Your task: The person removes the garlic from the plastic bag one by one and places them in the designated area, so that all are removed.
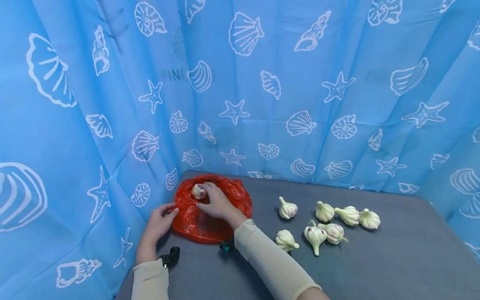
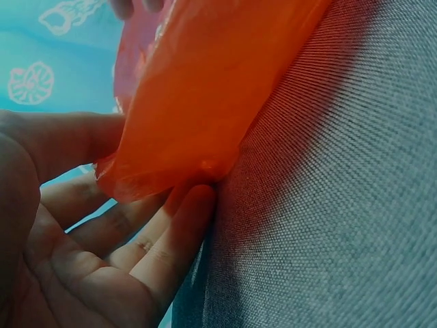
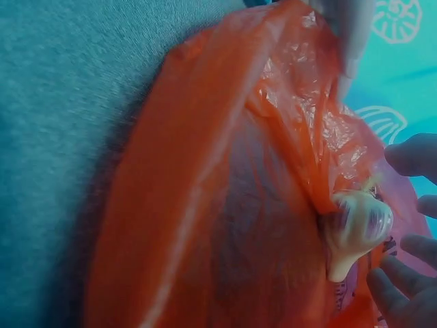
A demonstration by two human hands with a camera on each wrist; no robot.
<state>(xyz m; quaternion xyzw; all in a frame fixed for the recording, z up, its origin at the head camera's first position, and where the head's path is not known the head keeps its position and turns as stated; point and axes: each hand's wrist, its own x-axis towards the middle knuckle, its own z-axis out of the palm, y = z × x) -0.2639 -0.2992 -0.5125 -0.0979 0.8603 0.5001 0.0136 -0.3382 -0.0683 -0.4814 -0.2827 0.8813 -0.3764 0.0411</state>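
Observation:
A red plastic bag (image 1: 210,221) lies on the grey table (image 1: 375,266) at the back left. A white garlic bulb (image 1: 198,191) sits on the bag's top folds. My right hand (image 1: 214,203) reaches over the bag, its fingers curved loosely beside the bulb. In the right wrist view the garlic bulb (image 3: 358,229) rests against the bag (image 3: 205,225), and the fingertips (image 3: 412,156) stand slightly apart from it. My left hand (image 1: 162,220) touches the bag's left edge. In the left wrist view its straight fingers (image 2: 164,239) lie under the bag's corner (image 2: 198,96).
Several more garlic bulbs (image 1: 324,211) lie loose on the table to the right of the bag, the nearest (image 1: 288,208) a hand's width away. A blue curtain (image 1: 262,83) with white shells closes off the back and both sides.

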